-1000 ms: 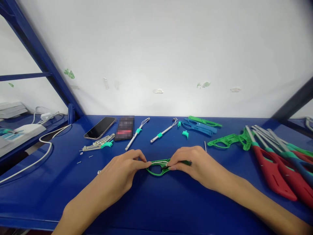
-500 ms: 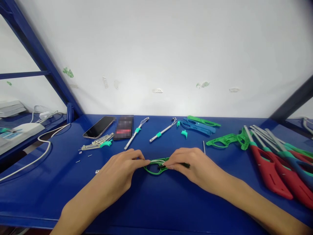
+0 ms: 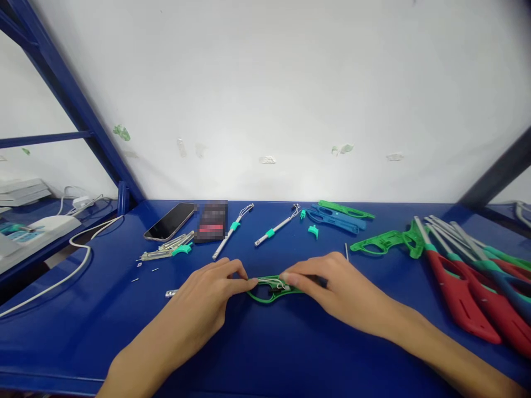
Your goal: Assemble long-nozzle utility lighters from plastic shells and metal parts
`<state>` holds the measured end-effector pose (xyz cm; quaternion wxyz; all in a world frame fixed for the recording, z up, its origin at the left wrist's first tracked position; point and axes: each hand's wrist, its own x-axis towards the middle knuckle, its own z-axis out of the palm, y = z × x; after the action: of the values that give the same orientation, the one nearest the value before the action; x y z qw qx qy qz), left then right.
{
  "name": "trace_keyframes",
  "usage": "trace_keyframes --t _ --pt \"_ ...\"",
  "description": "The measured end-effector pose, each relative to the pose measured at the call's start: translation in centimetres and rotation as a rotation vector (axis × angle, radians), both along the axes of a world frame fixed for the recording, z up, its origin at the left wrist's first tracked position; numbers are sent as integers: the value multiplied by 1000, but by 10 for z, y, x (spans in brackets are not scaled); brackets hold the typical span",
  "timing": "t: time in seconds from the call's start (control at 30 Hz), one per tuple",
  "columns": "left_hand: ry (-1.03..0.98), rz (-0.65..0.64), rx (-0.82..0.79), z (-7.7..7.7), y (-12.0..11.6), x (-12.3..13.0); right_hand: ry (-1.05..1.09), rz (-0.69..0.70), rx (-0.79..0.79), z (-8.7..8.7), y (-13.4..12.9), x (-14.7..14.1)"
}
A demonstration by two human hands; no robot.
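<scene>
- The green handle [image 3: 261,301] lies on the bench [image 3: 265,348], midway between its left and right edges, between the two hands.
- The left hand [image 3: 207,290] has thumb and forefinger nearly together, pinching the handle's left end.
- The right hand [image 3: 321,282] has its fingertips drawn close on the handle's right part; whether they pinch it or only press on it, I cannot tell.
- The handle looks part-filled: white wires [image 3: 271,281] lie in it, with a dark piece [image 3: 274,291] beside them. No second half shows over them, so it seems open-faced.
- Lying loose towards the far edge are two white rods [image 3: 272,231], a teal trigger [image 3: 313,231] and blue handle pieces [image 3: 336,219].
- Another green handle part [image 3: 381,240] lies apart, nearer the right edge.
- At that right edge, red lighters [image 3: 462,298] with metal tubes look fully put together.
- Towards the far left corner lie clear parts [image 3: 160,253] and a phone [image 3: 170,221].
</scene>
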<state>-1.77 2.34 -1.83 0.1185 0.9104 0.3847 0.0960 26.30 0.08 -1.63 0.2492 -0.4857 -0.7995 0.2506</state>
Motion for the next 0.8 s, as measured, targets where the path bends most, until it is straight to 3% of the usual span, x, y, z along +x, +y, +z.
trace_keyframes --t 0.13,0.27,0.43,0.8 --pt "-22 -6 4 -7 4 -4 11 -93 -46 5 3 0" --pt "-47 -4 -47 -3 3 -3 9 -99 -96 2 4 1" --pt "-123 -31 -121 5 -2 -1 21 -68 -190 4 3 3" --pt "-114 -39 -136 5 -4 -2 29 56 -314 6 2 7"
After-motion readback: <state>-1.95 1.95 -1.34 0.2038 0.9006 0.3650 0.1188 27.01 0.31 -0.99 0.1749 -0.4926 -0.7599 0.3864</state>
